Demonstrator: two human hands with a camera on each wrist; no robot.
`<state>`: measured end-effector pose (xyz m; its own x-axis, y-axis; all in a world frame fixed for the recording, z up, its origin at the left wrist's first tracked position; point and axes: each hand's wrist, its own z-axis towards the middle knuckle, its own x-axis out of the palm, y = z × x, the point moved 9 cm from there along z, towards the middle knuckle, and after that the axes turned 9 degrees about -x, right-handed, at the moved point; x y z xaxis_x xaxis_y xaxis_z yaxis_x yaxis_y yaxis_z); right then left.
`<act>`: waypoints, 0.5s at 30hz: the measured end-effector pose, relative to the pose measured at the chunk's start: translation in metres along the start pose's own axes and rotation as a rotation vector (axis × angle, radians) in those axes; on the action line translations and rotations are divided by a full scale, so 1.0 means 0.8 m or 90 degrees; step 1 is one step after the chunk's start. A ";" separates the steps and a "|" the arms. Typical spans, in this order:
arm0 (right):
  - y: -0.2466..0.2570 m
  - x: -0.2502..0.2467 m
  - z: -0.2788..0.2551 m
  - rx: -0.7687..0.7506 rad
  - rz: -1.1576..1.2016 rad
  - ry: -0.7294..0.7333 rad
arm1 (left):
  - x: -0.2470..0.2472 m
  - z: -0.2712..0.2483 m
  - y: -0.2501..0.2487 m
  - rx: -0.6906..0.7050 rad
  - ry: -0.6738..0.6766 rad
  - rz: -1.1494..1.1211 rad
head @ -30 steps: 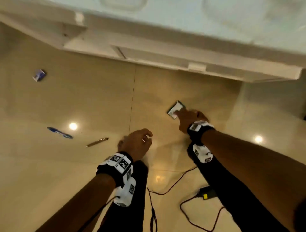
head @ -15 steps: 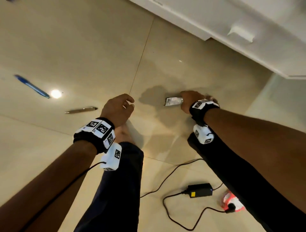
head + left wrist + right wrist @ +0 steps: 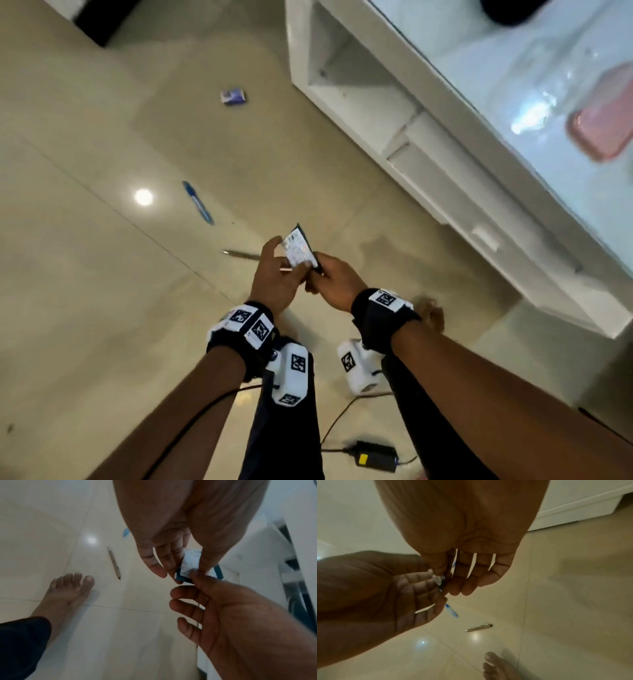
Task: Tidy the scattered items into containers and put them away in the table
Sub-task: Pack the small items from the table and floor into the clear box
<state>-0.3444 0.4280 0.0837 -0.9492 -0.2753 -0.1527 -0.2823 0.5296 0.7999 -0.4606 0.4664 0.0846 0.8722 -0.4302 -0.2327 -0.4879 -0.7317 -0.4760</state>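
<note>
- The white table [image 3: 428, 161] is seen at the upper right of the head view, with an open compartment under its glossy worktop; a pink thing [image 3: 603, 123] lies on top, blurred.
- The left hand [image 3: 274, 274] is raised above the floor [image 3: 85, 171], palm turned to the right hand [image 3: 337, 284]; a small card [image 3: 301, 251] is pinched between thumb and fingers.
- The same card is pinched at its lower corner by the right hand.
- The card is held in the air between both hands, its long axis tilted up and to the left; its print is too blurred to be read.
- A blue pen [image 3: 198, 202] lies on the floor, pointing diagonally.
- A silver pen [image 3: 114, 563] lies near it, partly hidden behind the left hand in the head view.
- A small blue packet [image 3: 234, 96] lies further away, near the table.
</note>
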 end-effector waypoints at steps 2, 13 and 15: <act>0.045 0.011 0.015 -0.004 -0.040 0.082 | -0.053 -0.012 -0.015 0.004 -0.045 -0.072; 0.148 -0.014 0.118 0.122 -0.383 0.182 | -0.314 -0.036 -0.112 0.087 -0.191 0.070; 0.168 -0.026 0.144 0.129 -0.354 0.140 | -0.340 -0.033 -0.132 0.079 -0.196 0.100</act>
<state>-0.3782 0.5971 0.1274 -0.6081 -0.7005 -0.3734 -0.7665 0.3958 0.5058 -0.6475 0.6465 0.2208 0.7659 -0.3388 -0.5464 -0.6249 -0.5922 -0.5088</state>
